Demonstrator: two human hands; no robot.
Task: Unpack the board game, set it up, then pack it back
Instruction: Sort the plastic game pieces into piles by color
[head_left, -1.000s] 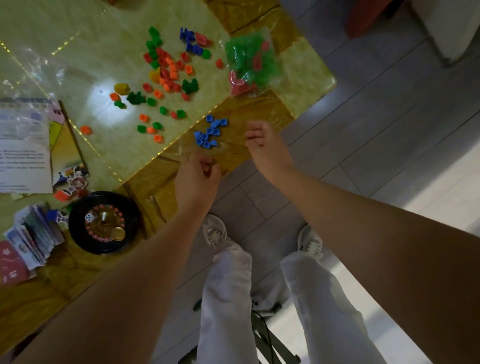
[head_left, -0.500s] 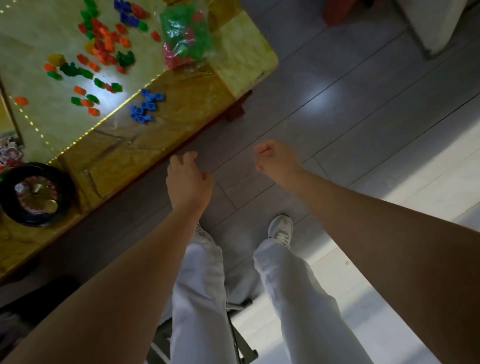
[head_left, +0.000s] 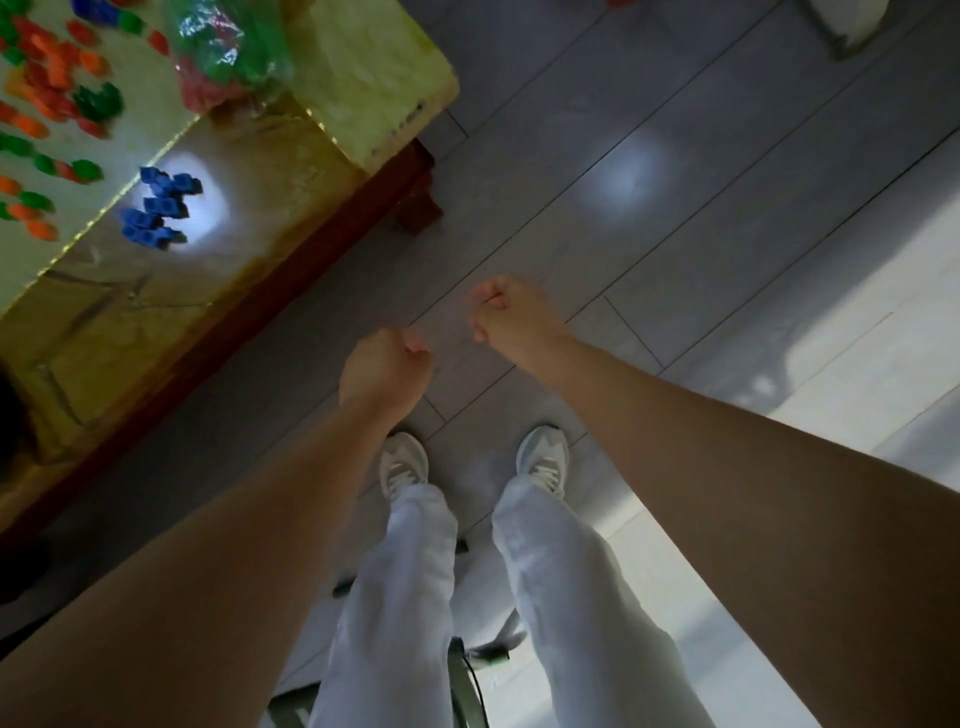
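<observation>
Both hands hang over the floor (head_left: 701, 130), off the tabletop (head_left: 363, 78): left hand (head_left: 384, 371) and right hand (head_left: 511, 317) are curled into fists, slightly apart, with nothing visible inside. The blue pieces (head_left: 156, 208) lie clustered near the tabletop's edge, probably sorted by colour for packing, beside the loose orange and green pieces (head_left: 52, 78) and the bag of pieces (head_left: 228, 52).

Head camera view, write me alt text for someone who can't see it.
Two bare arms reach forward, left hand and right hand both curled with nothing visible in them, over a grey floor and white trousers. At upper left, a table holds blue pieces, orange and green pieces and a clear bag.
</observation>
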